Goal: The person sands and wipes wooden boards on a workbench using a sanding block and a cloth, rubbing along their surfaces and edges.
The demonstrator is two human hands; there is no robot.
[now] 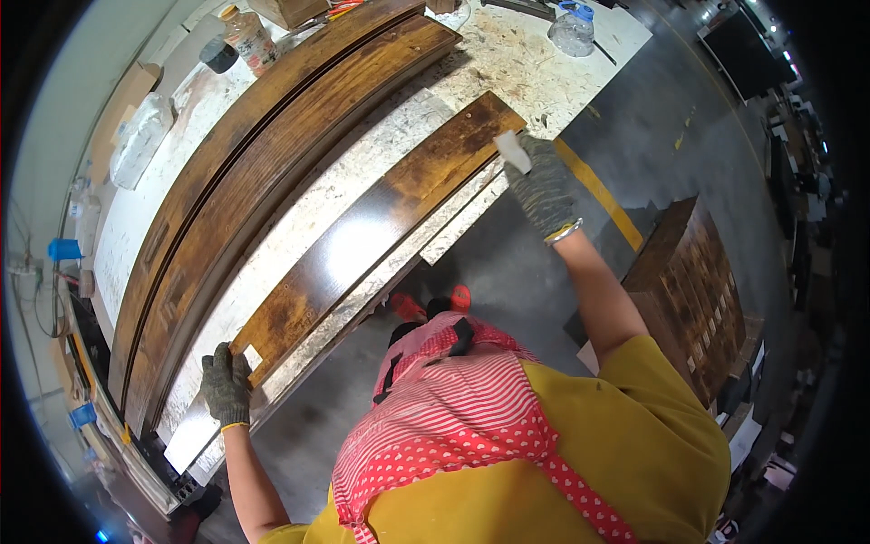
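Note:
A flat, glossy dark-brown wooden board [399, 195] lies slantwise along the near edge of the worktable [507, 54]. My left hand [227, 388], in a dark knitted glove, is closed at the board's near-left end, its fingertips pointing away from me. A small white square piece [254, 357] shows on the board beside that hand. At the far-right end, my gloved right hand [546, 186] has a flat white piece [513, 151] under its thumb, against the board's corner. The fingers there are closed and partly hidden.
Two long curved brown wooden pieces [272, 150] lie behind the board. Farther back stand a bottle [247, 38], a dark-lidded jar [217, 54] and a clear plastic bag [142, 140]. A blue-topped clear container [573, 32] sits at the far right. A stack of brown wood [689, 290] stands right.

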